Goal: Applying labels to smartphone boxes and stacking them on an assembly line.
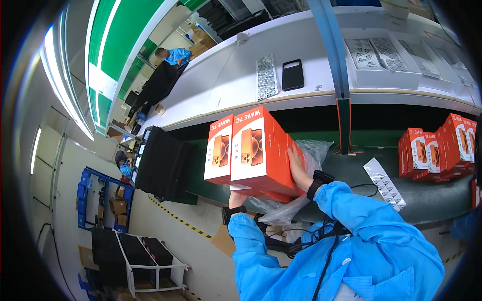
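Observation:
A block of orange-and-white phone boxes (253,150) is held between my two hands, in front of my chest at the edge of the green conveyor belt. My left hand (237,199) supports it from below at the near left corner, with the fingers hidden by the boxes. Against the right side lies my right hand (298,170), its fingers spread along the orange faces. A crumpled clear plastic bag (284,213) hangs beneath and behind the block, beside my right hand. Both wrists wear black bands.
More orange phone boxes (433,155) stand in rows on the belt (416,200) at right, near a sticker sheet (384,184). A black phone case (292,75) lies on the white shelf (221,80) beyond a metal post (335,65). Black crates (163,160) stand left; co-workers (175,56) sit farther off.

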Tool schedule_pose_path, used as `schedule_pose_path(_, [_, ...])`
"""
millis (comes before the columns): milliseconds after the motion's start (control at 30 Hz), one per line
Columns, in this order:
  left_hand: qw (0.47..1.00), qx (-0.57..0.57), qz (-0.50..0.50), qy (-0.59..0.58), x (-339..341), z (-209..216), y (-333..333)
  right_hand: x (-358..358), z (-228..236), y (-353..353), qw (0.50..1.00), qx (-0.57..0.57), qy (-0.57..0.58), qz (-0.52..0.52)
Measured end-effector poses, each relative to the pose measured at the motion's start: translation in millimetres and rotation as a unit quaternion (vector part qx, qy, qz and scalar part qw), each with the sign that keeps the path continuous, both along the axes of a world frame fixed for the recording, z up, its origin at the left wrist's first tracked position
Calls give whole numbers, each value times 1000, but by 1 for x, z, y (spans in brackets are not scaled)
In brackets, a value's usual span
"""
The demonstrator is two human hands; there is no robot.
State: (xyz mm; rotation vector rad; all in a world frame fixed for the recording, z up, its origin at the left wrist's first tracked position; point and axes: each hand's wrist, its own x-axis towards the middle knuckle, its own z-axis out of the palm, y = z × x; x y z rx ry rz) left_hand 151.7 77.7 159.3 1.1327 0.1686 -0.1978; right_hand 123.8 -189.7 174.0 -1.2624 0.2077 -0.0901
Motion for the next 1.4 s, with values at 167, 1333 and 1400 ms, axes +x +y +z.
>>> schedule_pose_path(167, [998,16,-35,-53,-17,-21,34,-15,19,6,999,-6,30,46])
schedule_pose_path(1333, [986,73,146,-19,-157,-135,-243,-210,-189,-209,988,-141,68,4])
schedule_pose_path(1400, [978,92,182,-39,-160,-136,-242,-233,-135,-242,939,-341,32,23])
